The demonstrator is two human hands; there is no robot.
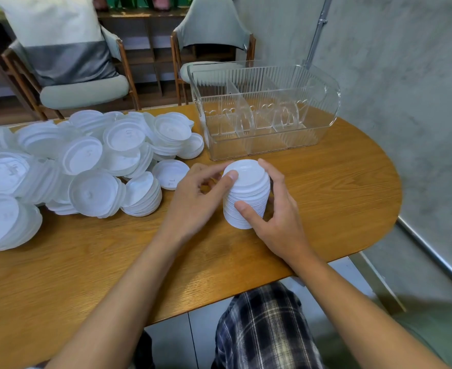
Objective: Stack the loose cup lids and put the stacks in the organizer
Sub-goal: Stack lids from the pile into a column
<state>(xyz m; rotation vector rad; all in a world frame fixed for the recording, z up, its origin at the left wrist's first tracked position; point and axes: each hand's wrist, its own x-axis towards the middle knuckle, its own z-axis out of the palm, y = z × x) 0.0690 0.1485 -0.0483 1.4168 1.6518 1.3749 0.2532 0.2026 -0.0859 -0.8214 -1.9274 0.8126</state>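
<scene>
- Your left hand [201, 201] curls round the left side of the lid stack [249, 177], with its thumb on the top edge.
- Your right hand [278, 219] curls round the right side, with its thumb on the front.
- The stack is upright, just in front of the clear organizer [272, 145], not touching it.
- A big pile of loose lids [86, 161] lies to the left on the wooden table [339, 187].
- A chair [83, 94] stands behind the pile.

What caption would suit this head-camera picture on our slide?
Left hand and right hand grip a lid stack before the clear organizer.
</scene>
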